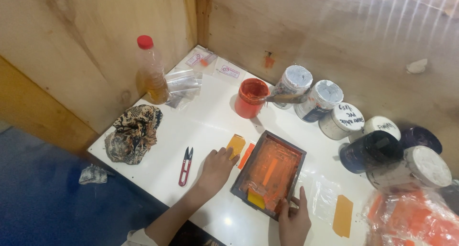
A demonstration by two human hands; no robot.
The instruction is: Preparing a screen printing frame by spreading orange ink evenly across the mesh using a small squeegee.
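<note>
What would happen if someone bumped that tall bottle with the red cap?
The bottle would probably tip easily: it is tall and narrow and stands upright near the table corner. It looks like thin plastic, so it likely wouldn't break. Lying down, it might roll, being round.

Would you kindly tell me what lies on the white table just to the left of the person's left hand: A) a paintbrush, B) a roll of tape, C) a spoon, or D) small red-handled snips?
D: the small red-handled snips lie on the white table beside the left hand.
</note>
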